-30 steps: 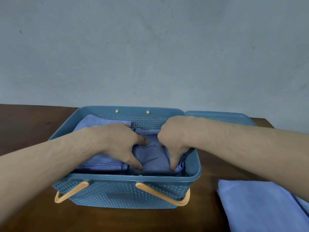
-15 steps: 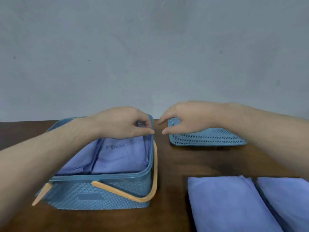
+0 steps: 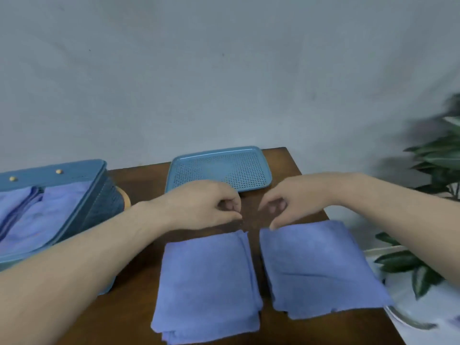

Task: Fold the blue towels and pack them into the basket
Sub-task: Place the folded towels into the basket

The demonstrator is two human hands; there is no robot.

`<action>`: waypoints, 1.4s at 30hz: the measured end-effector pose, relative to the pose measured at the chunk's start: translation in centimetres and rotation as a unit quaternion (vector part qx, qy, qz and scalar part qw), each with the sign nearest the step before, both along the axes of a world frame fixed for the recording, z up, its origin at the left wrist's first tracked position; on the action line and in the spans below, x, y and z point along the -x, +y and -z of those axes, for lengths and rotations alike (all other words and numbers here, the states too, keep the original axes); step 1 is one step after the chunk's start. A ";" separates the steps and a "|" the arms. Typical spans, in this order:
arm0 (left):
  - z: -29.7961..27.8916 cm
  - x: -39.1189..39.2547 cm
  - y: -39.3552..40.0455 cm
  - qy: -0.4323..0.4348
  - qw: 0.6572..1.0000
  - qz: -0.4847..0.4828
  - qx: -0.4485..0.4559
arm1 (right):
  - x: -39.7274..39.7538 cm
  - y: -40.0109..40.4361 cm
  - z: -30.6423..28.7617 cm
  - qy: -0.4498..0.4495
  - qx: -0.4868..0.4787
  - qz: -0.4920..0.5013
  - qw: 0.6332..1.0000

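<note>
Two folded blue towels lie side by side on the brown table [image 3: 134, 305]: the left towel [image 3: 206, 285] and the right towel [image 3: 318, 267]. My left hand [image 3: 206, 205] hovers just past the left towel's far edge, fingers curled against the thumb with nothing in them. Over the right towel's far left corner is my right hand [image 3: 293, 200], fingers loosely bent, thumb tip at or just above the cloth. The blue basket [image 3: 82, 165] stands at the left edge with folded blue towels [image 3: 49, 210] inside it.
The basket's perforated blue lid [image 3: 219, 168] lies flat at the back of the table by the grey wall. A leafy plant [image 3: 438, 170] stands beyond the table's right edge. An orange handle [image 3: 125, 200] hangs on the basket's right side.
Both hands left the basket and moved right and toward me, to the two towels on the table. The view swung right, so the basket now sits at the left edge.
</note>
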State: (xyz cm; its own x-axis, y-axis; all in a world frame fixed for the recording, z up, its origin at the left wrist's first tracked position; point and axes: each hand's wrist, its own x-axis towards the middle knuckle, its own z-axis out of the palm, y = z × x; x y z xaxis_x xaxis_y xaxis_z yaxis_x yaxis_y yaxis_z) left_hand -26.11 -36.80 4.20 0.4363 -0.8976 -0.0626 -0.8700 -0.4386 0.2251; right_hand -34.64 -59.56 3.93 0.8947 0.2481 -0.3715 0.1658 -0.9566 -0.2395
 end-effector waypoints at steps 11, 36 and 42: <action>5.8 8.5 -5.5 0.058 0.986 0.156 -0.006 | 4.8 -5.6 4.4 -0.066 -0.068 -0.042 0.995; 0.9 6.0 -6.9 0.105 0.923 -0.269 0.256 | 6.5 -4.8 0.4 -0.147 -0.219 0.133 0.955; -2.5 7.4 -6.5 0.536 0.727 -0.343 0.258 | 4.0 -1.7 -1.7 -0.226 -0.281 0.192 0.913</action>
